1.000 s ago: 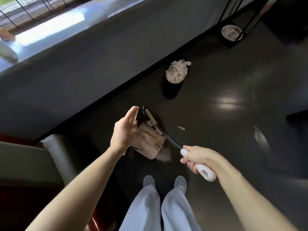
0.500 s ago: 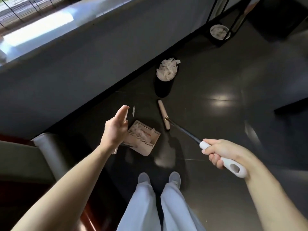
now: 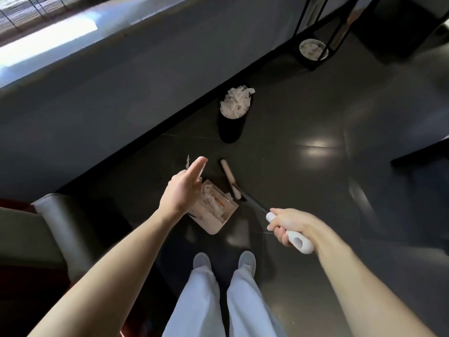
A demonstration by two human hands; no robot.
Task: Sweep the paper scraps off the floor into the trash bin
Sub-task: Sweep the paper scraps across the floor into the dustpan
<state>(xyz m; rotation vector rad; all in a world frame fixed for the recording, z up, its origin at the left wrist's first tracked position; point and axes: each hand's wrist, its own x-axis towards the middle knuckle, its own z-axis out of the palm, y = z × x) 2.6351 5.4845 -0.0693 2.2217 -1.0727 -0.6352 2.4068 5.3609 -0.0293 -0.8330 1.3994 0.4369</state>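
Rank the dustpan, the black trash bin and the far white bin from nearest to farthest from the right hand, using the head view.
1. Dustpan, just left of the right hand, which grips the broom handle.
2. Black trash bin, ahead by the wall.
3. White bin, farthest, at upper right.

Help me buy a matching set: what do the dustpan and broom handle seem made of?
Dustpan: probably moulded plastic, beige and matte, judging by its comb teeth and thin walls. Grip: white plastic, slightly glossy, with a moulded hanging hole. Shaft: thin, dark, possibly metal; too blurred to tell.
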